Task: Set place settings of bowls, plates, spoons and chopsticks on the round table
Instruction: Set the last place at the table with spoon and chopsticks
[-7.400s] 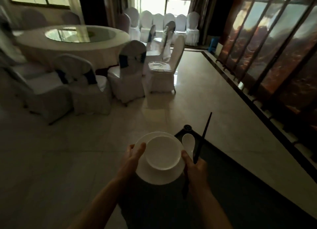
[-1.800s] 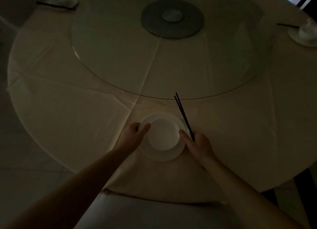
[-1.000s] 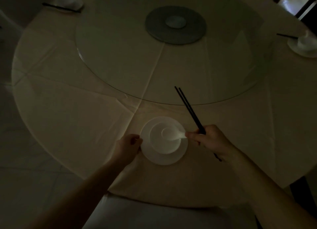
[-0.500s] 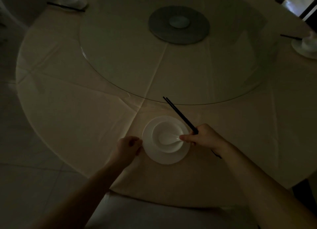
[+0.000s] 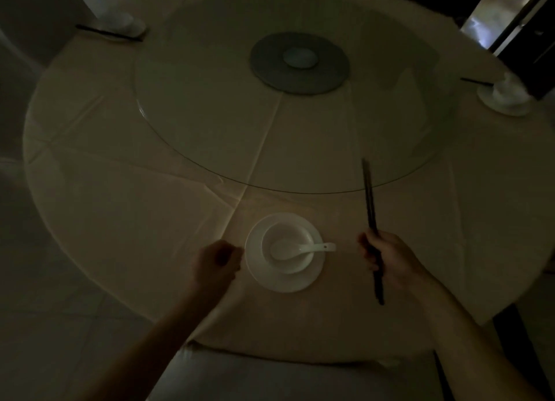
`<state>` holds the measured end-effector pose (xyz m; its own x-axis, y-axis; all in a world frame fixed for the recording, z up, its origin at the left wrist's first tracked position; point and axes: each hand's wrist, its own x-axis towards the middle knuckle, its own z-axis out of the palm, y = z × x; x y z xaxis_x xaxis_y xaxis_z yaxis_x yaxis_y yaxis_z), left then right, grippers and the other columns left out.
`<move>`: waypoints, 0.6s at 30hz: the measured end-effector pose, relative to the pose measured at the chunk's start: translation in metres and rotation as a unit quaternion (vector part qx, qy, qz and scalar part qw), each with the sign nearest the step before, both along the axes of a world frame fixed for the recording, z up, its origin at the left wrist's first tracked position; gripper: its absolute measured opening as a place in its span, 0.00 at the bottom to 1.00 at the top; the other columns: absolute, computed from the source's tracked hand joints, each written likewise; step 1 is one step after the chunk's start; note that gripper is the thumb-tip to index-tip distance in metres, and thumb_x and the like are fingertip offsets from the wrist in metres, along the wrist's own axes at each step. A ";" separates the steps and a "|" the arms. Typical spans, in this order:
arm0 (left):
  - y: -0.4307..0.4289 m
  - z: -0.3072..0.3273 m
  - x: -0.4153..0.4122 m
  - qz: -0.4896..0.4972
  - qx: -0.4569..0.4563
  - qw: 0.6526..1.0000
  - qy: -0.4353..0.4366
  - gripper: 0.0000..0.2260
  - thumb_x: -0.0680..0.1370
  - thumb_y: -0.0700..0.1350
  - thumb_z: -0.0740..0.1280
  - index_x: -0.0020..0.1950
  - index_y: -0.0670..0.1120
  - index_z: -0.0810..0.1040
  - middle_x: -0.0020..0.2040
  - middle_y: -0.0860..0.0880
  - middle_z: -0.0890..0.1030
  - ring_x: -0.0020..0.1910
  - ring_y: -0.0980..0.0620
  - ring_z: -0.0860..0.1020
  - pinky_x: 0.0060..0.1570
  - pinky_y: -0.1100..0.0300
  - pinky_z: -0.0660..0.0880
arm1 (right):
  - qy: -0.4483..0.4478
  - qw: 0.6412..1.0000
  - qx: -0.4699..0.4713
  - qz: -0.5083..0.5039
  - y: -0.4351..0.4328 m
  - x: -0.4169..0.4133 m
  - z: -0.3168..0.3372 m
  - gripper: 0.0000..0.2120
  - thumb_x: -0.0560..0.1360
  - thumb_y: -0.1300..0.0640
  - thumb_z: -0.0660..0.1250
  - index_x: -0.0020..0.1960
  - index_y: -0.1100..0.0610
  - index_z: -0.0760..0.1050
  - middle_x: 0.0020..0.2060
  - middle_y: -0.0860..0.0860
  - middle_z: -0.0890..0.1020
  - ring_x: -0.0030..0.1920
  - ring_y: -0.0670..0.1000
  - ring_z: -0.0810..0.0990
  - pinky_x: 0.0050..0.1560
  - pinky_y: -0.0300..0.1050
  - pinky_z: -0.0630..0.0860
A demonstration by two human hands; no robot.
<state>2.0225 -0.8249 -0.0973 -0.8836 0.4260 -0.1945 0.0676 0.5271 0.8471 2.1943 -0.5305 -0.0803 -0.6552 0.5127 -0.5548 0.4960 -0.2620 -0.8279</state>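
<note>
Beside the plate, the right hand grips the chopsticks; the left hand curls empty.

The cloth-covered round table bears a glass turntable, a near plate, a far-left setting and a far-right setting.
</note>
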 end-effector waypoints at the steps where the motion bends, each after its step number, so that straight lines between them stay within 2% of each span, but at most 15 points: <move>1: 0.008 0.007 0.014 -0.070 0.007 0.997 -0.033 0.12 0.78 0.44 0.70 0.34 0.51 0.79 0.28 0.51 0.81 0.24 0.57 0.77 0.30 0.55 0.76 | 0.040 0.997 -0.053 -0.025 -0.007 0.005 0.004 0.17 0.83 0.52 0.57 0.41 0.60 0.74 0.32 0.54 0.72 0.27 0.47 0.67 0.28 0.39 0.64; 4: 0.039 0.018 0.061 -0.240 0.009 0.956 -0.168 0.06 0.76 0.50 0.70 0.41 0.51 0.82 0.34 0.52 0.84 0.29 0.57 0.80 0.28 0.59 0.76 | 0.095 0.983 -0.137 -0.071 -0.036 0.010 0.015 0.15 0.84 0.57 0.54 0.41 0.60 0.70 0.30 0.53 0.68 0.26 0.47 0.66 0.28 0.39 0.66; 5: 0.051 0.019 0.074 -0.262 0.005 0.941 -0.213 0.07 0.76 0.51 0.70 0.47 0.49 0.83 0.38 0.52 0.84 0.32 0.55 0.82 0.27 0.60 0.76 | 0.106 0.979 -0.151 -0.083 -0.044 0.010 0.017 0.15 0.84 0.57 0.54 0.42 0.60 0.69 0.30 0.53 0.68 0.27 0.48 0.66 0.29 0.39 0.66; 7: 0.071 0.019 0.096 -0.279 0.002 0.912 -0.302 0.15 0.75 0.53 0.70 0.57 0.45 0.80 0.44 0.50 0.85 0.35 0.52 0.84 0.26 0.61 0.76 | 0.130 0.970 -0.177 -0.103 -0.055 0.010 0.020 0.14 0.84 0.58 0.53 0.42 0.61 0.69 0.30 0.53 0.68 0.27 0.48 0.65 0.30 0.40 0.66; 8: 0.079 0.019 0.104 -0.293 0.001 0.896 -0.333 0.16 0.76 0.53 0.70 0.58 0.45 0.79 0.47 0.51 0.86 0.37 0.51 0.85 0.25 0.62 0.75 | 0.143 0.965 -0.189 -0.112 -0.058 0.010 0.020 0.14 0.84 0.58 0.53 0.42 0.61 0.69 0.29 0.53 0.69 0.27 0.48 0.65 0.30 0.40 0.65; 11: 0.092 0.021 0.121 -0.317 0.032 0.864 -0.389 0.09 0.79 0.49 0.66 0.52 0.45 0.79 0.46 0.50 0.86 0.35 0.50 0.85 0.23 0.64 0.73 | 0.171 0.953 -0.220 -0.122 -0.065 0.013 0.015 0.14 0.84 0.58 0.53 0.42 0.60 0.69 0.28 0.52 0.69 0.27 0.47 0.65 0.29 0.40 0.64; 14: 0.097 0.025 0.125 -0.301 0.059 0.849 -0.429 0.07 0.80 0.42 0.65 0.52 0.39 0.78 0.42 0.45 0.84 0.33 0.49 0.84 0.26 0.62 0.77 | 0.171 0.951 -0.233 -0.104 -0.069 0.018 0.009 0.13 0.83 0.56 0.55 0.42 0.60 0.69 0.29 0.53 0.70 0.28 0.48 0.65 0.31 0.41 0.65; 18: 0.095 0.026 0.122 -0.264 0.052 0.845 -0.463 0.06 0.79 0.38 0.66 0.51 0.34 0.78 0.40 0.40 0.84 0.35 0.45 0.84 0.37 0.55 0.82 | 0.099 0.984 -0.142 -0.033 -0.065 0.029 0.003 0.17 0.84 0.52 0.57 0.44 0.60 0.78 0.36 0.55 0.81 0.35 0.51 0.78 0.42 0.46 0.74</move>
<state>2.1448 -0.7302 -0.0712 -0.0557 0.7702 -0.6354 -0.4464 0.5500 0.7059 2.2237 -0.5958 -0.0770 -0.7355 0.4013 -0.5459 0.3052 -0.5231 -0.7957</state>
